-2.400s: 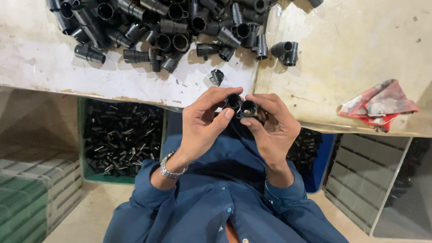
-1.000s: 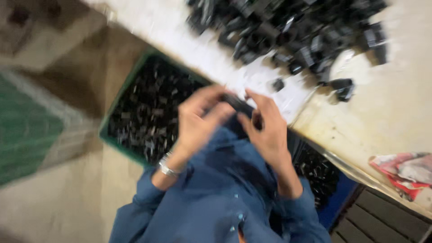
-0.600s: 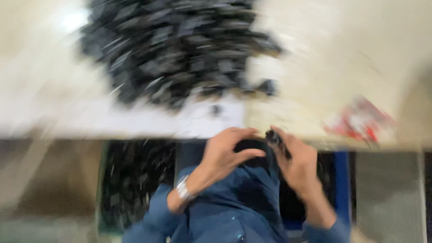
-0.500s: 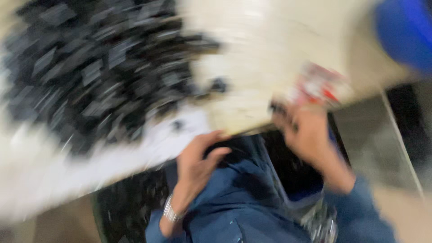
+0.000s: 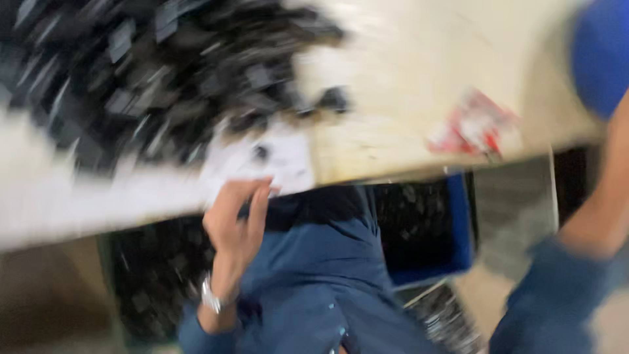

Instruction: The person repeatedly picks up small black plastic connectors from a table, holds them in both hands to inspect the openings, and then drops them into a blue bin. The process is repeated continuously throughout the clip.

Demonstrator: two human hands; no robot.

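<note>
The view is heavily blurred. My left hand (image 5: pixel 236 219) is raised just under the front edge of the pale table (image 5: pixel 406 59), fingers loosely stretched, and nothing shows in it. A watch sits on that wrist. My right forearm (image 5: pixel 593 210), in a blue sleeve, reaches up and out past the right edge, so that hand is out of sight. A large pile of black tube fittings (image 5: pixel 164 78) covers the table's left part. One loose fitting (image 5: pixel 334 98) and a small black piece (image 5: pixel 261 152) lie near the pile.
A red and white crumpled wrapper (image 5: pixel 475 128) lies on the table at the right. A blue rounded object (image 5: pixel 603 52) fills the top right corner. Under the table stand a blue crate (image 5: pixel 458 223) and a darker crate (image 5: pixel 151 275), both holding black parts.
My hands held a black fitting together in front of me. They have since separated: the right arm swung far right and out of view, and the camera turned right.
</note>
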